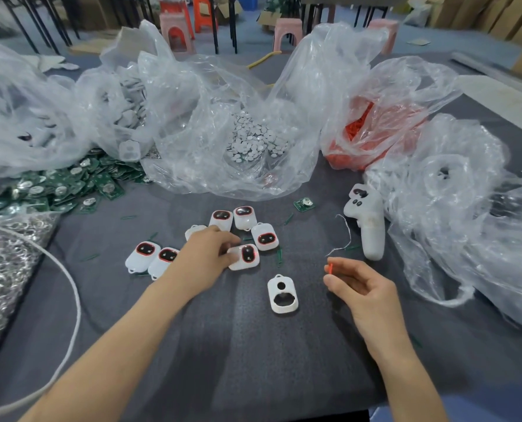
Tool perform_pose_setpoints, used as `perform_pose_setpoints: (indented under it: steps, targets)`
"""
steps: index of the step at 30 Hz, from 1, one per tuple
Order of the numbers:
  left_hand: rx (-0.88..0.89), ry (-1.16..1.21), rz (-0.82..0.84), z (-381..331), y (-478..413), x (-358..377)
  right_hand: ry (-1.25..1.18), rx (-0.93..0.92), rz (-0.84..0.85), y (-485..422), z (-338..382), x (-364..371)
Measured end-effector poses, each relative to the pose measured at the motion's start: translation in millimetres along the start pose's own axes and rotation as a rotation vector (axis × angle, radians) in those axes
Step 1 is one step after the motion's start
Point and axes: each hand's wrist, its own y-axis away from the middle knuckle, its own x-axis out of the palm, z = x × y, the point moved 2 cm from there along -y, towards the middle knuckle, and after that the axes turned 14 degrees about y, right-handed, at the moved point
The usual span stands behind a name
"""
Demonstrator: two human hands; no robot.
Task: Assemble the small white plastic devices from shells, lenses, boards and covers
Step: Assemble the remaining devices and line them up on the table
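I log two clear bags: one bag [192, 123] holds white discs [253, 138], the other bag [405, 95] holds orange parts [360, 126]. The white shell [282, 293] lies flat on the table between the hands, its long axis running away from me and the loop end far. The left hand [204, 257] seemingly pinches a device [244, 256]. The right hand [360, 287] pinches an orange piece [330, 268].

Two bare hands and forearms, seen from above.

The left hand [206, 254] and the right hand [366, 289] are uncovered. The left forearm [116, 345] and the right forearm [405, 370] are bare along all their visible length, from the wrist to the lower edge of the view. Both arms are slender with narrow wrists. The right thumbnail [330, 280] is short and plain. A blue strip [482, 411] beside the right forearm may be clothing, but is too blurred to tell.
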Motion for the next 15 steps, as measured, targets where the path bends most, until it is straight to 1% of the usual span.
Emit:
perform_pose_setpoints:
  steps: [3,5,7,8,11,12,13,15]
  targets:
    - [-0.033,0.055,0.072,-4.5,0.5,3.1,0.004,-0.008,-0.001,0.3,0.3,0.5]
    - [-0.038,0.096,0.09,-5.7,3.3,4.9,0.002,-0.011,-0.003,0.6,0.8,0.6]
    - [-0.066,0.215,0.108,-5.6,5.8,8.2,-0.006,-0.017,-0.013,0.9,0.8,0.8]
    - [-0.101,0.365,0.112,-5.8,7.7,10.4,-0.013,-0.02,-0.018,1.2,0.6,0.8]
    - [-0.199,1.004,0.087,-9.5,13.8,18.3,-0.032,-0.035,-0.031,2.7,-0.1,0.3]
    - [-0.194,1.14,0.069,-11.3,15.4,21.2,-0.038,-0.038,-0.037,3.0,-0.1,-0.5]
    - [-0.168,1.21,0.045,-13.1,16.7,24.1,-0.043,-0.04,-0.04,3.0,0.0,-0.8]
    - [-0.106,1.238,-0.039,-16.5,19.1,29.8,-0.046,-0.043,-0.043,3.0,0.2,-1.2]
